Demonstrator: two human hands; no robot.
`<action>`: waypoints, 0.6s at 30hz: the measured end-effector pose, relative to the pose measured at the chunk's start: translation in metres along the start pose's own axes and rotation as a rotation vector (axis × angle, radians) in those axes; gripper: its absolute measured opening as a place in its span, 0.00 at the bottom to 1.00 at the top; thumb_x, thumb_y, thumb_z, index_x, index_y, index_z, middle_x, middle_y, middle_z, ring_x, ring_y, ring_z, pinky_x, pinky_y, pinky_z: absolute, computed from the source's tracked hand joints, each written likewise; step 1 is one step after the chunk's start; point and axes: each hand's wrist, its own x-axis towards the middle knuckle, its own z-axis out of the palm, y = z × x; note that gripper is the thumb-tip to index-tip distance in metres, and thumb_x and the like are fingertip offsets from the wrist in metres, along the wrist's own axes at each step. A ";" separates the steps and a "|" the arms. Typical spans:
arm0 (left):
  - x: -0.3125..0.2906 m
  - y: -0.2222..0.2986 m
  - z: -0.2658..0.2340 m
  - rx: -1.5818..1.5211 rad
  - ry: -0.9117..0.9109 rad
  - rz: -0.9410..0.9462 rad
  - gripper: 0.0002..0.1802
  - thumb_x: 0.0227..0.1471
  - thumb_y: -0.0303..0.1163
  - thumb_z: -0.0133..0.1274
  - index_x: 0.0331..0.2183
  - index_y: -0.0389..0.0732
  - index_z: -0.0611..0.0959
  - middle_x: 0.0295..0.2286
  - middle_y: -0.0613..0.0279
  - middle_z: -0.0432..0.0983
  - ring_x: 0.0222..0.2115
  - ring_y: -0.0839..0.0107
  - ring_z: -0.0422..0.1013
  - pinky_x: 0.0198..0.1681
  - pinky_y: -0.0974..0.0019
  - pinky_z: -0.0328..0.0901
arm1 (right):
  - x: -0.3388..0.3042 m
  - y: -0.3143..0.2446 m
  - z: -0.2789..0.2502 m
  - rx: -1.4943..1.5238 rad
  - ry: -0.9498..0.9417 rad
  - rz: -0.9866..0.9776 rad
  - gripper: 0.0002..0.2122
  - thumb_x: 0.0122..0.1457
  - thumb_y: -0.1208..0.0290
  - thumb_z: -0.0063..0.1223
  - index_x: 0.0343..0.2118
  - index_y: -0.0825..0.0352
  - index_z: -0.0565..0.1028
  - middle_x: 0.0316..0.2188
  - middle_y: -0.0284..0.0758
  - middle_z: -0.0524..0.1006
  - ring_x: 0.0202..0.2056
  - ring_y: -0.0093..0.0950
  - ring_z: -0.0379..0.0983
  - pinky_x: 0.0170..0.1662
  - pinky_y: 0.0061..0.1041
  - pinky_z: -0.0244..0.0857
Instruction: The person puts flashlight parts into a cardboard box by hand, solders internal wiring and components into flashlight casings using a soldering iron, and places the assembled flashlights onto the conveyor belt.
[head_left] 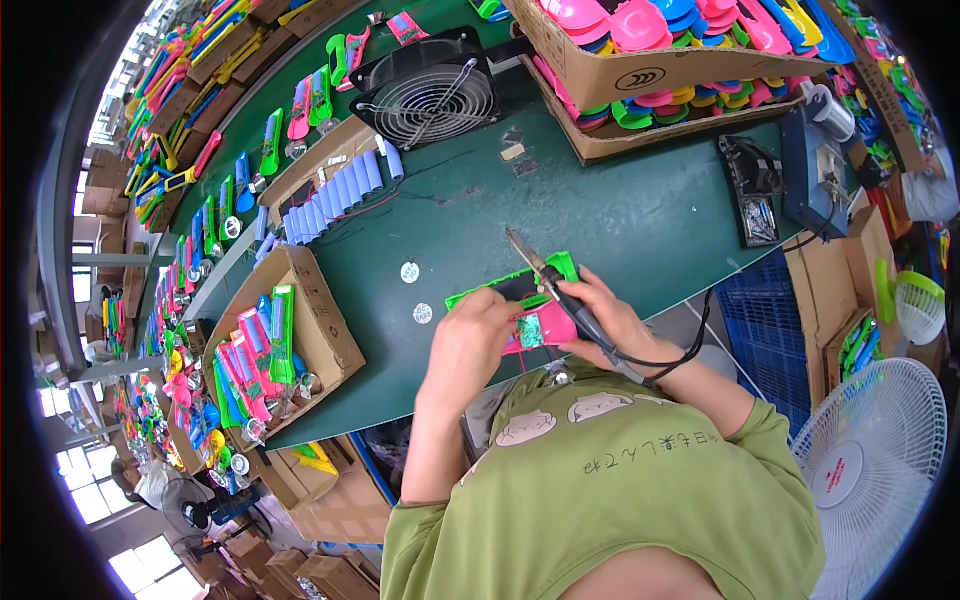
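My right hand (612,322) is closed round a soldering iron (549,274), its metal end pointing up and left over the bench. A pink plastic casing (557,325) with a small green circuit board (529,331) lies between my hands at the near bench edge. Directly behind it is a green plastic casing (562,267) with a dark inside. Closed fingers of my left hand (475,335) grip the left end of these parts; any small piece between the fingertips is hidden. Thin red and dark wires hang below the pink casing.
Light-purple battery cells (345,190) lie behind a carton (318,335) of assembled units at left. A black fan (430,95) stands at the back. Cartons of coloured parts (640,70), a blue-grey soldering station (815,165) and a white fan (870,470) are at right.
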 end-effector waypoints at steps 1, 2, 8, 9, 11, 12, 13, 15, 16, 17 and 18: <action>-0.006 0.000 -0.006 -0.033 -0.023 0.042 0.10 0.34 0.22 0.55 0.27 0.38 0.79 0.24 0.59 0.70 0.27 0.61 0.69 0.30 0.63 0.64 | 0.003 0.002 -0.001 -0.012 0.013 0.019 0.34 0.40 0.76 0.61 0.51 0.64 0.56 0.43 0.44 0.67 0.47 0.44 0.63 0.56 0.38 0.50; -0.010 0.000 -0.008 -0.066 -0.047 0.085 0.11 0.33 0.21 0.56 0.27 0.39 0.79 0.25 0.60 0.70 0.28 0.62 0.69 0.30 0.64 0.64 | 0.008 0.002 -0.007 -0.012 -0.025 0.021 0.33 0.40 0.76 0.61 0.51 0.64 0.56 0.46 0.47 0.65 0.48 0.46 0.61 0.52 0.36 0.56; -0.019 -0.017 0.038 -0.013 0.301 0.177 0.10 0.31 0.21 0.57 0.24 0.40 0.79 0.24 0.63 0.71 0.26 0.65 0.68 0.27 0.65 0.62 | 0.023 0.011 -0.015 0.003 -0.139 0.084 0.36 0.39 0.75 0.63 0.52 0.64 0.54 0.49 0.44 0.64 0.52 0.40 0.60 0.51 0.28 0.57; -0.021 -0.015 0.049 -0.094 0.448 0.114 0.09 0.31 0.20 0.57 0.23 0.40 0.78 0.22 0.63 0.71 0.24 0.66 0.67 0.27 0.67 0.61 | 0.021 0.009 -0.013 0.025 -0.108 0.113 0.35 0.39 0.75 0.62 0.51 0.65 0.55 0.45 0.43 0.67 0.49 0.42 0.63 0.53 0.33 0.55; -0.023 -0.015 0.063 -0.085 0.516 0.108 0.09 0.32 0.19 0.57 0.23 0.40 0.79 0.21 0.64 0.71 0.24 0.66 0.67 0.27 0.67 0.61 | 0.018 0.006 -0.010 0.046 -0.077 0.143 0.34 0.40 0.75 0.62 0.50 0.65 0.56 0.42 0.41 0.70 0.46 0.44 0.65 0.54 0.37 0.52; -0.024 -0.015 0.068 -0.075 0.582 0.102 0.09 0.32 0.19 0.57 0.24 0.40 0.79 0.20 0.65 0.71 0.23 0.66 0.66 0.27 0.67 0.60 | 0.017 0.002 -0.010 0.043 -0.006 0.079 0.31 0.40 0.75 0.61 0.48 0.66 0.58 0.39 0.41 0.72 0.43 0.41 0.68 0.55 0.37 0.52; -0.025 -0.016 0.072 -0.003 0.592 0.154 0.11 0.29 0.20 0.58 0.24 0.41 0.79 0.21 0.65 0.71 0.24 0.68 0.66 0.27 0.67 0.61 | 0.015 -0.002 -0.009 0.040 0.064 0.015 0.28 0.41 0.75 0.61 0.47 0.67 0.61 0.36 0.40 0.74 0.40 0.37 0.71 0.55 0.38 0.51; -0.024 -0.012 0.073 0.040 0.582 0.147 0.11 0.29 0.20 0.58 0.23 0.42 0.79 0.21 0.65 0.71 0.24 0.68 0.66 0.26 0.67 0.60 | 0.001 -0.003 -0.008 0.022 0.133 0.014 0.24 0.41 0.76 0.61 0.43 0.68 0.64 0.31 0.38 0.75 0.36 0.33 0.72 0.54 0.39 0.52; -0.023 -0.010 0.073 0.081 0.570 0.145 0.11 0.29 0.20 0.58 0.23 0.42 0.79 0.21 0.66 0.71 0.23 0.68 0.65 0.26 0.67 0.60 | -0.005 -0.002 -0.007 0.001 0.206 0.013 0.20 0.41 0.76 0.60 0.39 0.68 0.67 0.27 0.36 0.77 0.32 0.29 0.74 0.54 0.40 0.52; -0.023 -0.010 0.072 0.079 0.567 0.143 0.11 0.29 0.20 0.58 0.23 0.42 0.79 0.21 0.66 0.71 0.23 0.68 0.65 0.26 0.67 0.60 | -0.009 0.000 -0.004 -0.004 0.329 -0.048 0.14 0.42 0.76 0.60 0.34 0.68 0.71 0.22 0.34 0.77 0.27 0.27 0.74 0.54 0.42 0.51; -0.023 -0.010 0.072 0.033 0.558 0.105 0.10 0.30 0.20 0.58 0.23 0.42 0.79 0.21 0.66 0.70 0.24 0.68 0.65 0.26 0.67 0.59 | -0.013 -0.007 -0.009 -0.007 0.329 -0.045 0.14 0.42 0.76 0.60 0.34 0.68 0.71 0.22 0.34 0.77 0.27 0.27 0.74 0.54 0.42 0.51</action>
